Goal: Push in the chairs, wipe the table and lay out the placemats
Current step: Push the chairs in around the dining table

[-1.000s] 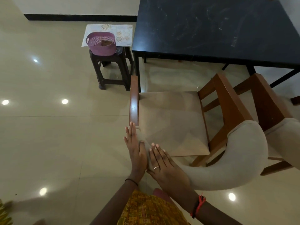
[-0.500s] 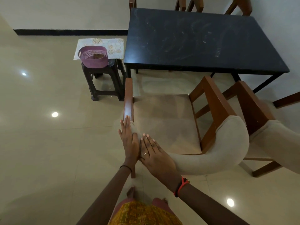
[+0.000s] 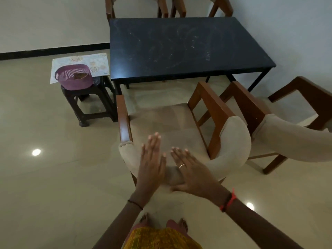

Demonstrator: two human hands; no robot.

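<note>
A wooden chair [image 3: 172, 126] with a beige padded seat and curved backrest stands pulled out in front of the black table [image 3: 183, 47], whose top shows smeared marks. My left hand [image 3: 151, 162] and my right hand [image 3: 192, 169] lie flat, fingers spread, against the backrest's near side, close together. A second matching chair [image 3: 280, 130] stands to the right, also away from the table. Pale patterned placemats [image 3: 84, 62] lie under a purple basket [image 3: 73, 77] on a dark stool.
The dark stool [image 3: 89, 105] stands left of the table's near corner, close to the chair's left arm. Two more chairs [image 3: 165, 6] sit at the table's far side. A white wall runs along the right. Glossy tiled floor spreads to the left.
Both hands have shifted right along the backrest, from its left end toward its middle. The view has pulled back and tilted up, so the whole table and the far chairs show.
</note>
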